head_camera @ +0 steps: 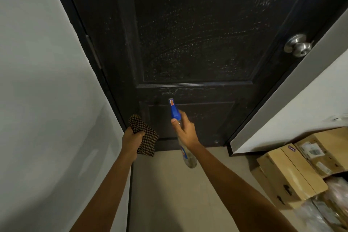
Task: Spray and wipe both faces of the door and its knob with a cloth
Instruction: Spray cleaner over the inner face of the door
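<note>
Facing a black panelled door [188, 43], head view, looking down and forward. Pale streaks and smears cover the upper panel and the rail below it. The silver knob [298, 45] sits at the door's right edge, well apart from both hands.

The left hand [131, 135] is low, near the door's bottom left corner, with its fingers [140, 133] curled tight round a folded brown-and-black checked cloth [146, 135]. The cloth is close to the door; contact cannot be told.

The right hand [185, 132] is wrapped round the neck of a clear spray bottle [188, 158]. Its blue head points up at the lower panel. The trigger finger is not clear.

Cardboard boxes [293, 171] are stacked on the floor [178, 194] at right. A grey wall [37, 81] runs along the left.
</note>
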